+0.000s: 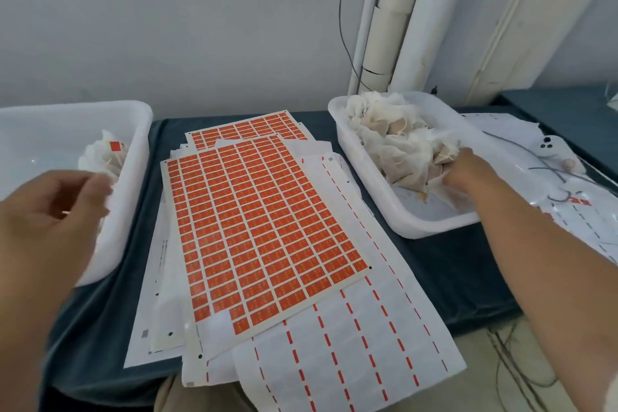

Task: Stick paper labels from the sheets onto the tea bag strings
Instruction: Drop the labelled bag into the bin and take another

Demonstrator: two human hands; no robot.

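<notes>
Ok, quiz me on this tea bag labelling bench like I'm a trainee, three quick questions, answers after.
1. True or false: the right hand reaches into the pile of tea bags.
2. What colour are the labels on the top sheet? A green, B orange, C blue.
3. Fill in: the labelled bag lies in the ___ tray.

Key: 1 true; 2 B; 3 left.
</notes>
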